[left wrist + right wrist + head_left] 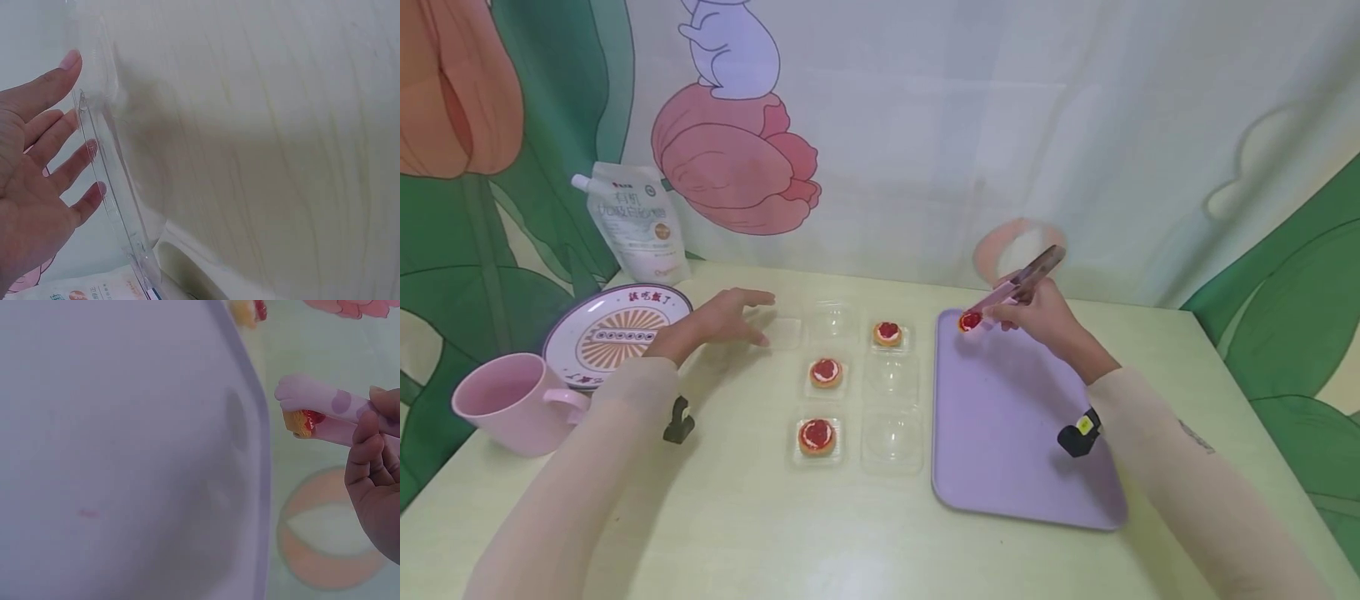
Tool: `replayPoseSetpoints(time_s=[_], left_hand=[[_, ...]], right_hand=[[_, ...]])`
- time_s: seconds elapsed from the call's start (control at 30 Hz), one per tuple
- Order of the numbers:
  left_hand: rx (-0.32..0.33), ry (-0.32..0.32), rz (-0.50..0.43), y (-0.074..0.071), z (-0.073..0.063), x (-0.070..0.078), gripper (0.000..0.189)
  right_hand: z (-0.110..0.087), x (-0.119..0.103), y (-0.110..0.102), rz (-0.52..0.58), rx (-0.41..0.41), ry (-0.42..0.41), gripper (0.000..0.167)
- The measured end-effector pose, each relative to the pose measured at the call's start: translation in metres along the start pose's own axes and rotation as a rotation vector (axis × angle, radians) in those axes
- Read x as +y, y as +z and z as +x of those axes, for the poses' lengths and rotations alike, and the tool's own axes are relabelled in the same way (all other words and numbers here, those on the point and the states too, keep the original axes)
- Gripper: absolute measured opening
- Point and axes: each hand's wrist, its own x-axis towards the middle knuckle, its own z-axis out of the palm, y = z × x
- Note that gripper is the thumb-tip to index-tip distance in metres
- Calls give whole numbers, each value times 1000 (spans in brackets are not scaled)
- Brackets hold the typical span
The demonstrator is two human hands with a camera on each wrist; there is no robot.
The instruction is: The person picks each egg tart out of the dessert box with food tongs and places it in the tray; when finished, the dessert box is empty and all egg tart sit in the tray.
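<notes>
My right hand (1047, 315) grips a pair of pink tongs (331, 400). Between the tongs' paw-shaped tips is a small red-topped tart (303, 422), held above the far left corner of a purple tray (1022, 450). My left hand (718, 321) spreads its fingers beside a clear plastic box (831, 321) at the back left. In the left wrist view its fingertips (94, 149) meet or overlap a clear plastic edge (119, 187); contact is hard to tell. Similar tarts sit in three clear boxes: back right (887, 334), middle left (826, 373) and front left (817, 437).
Two clear boxes (892, 379) in the right column, middle and front, hold no tart. On the left stand a pink mug (512, 408), a patterned plate (568, 337) and a white spouted pouch (636, 221). A printed curtain (910, 150) hangs behind the table.
</notes>
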Motion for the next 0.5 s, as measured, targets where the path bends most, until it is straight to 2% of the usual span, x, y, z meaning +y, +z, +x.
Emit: replayPoseSetpoints(time_s=[0.23, 0.5], left_hand=[[-11, -13, 17, 0, 1, 1, 73], [-9, -6, 22, 0, 2, 0, 72]], right_hand=[[-2, 16, 1, -25, 5, 57, 43], [-1, 17, 5, -39, 9, 85, 43]])
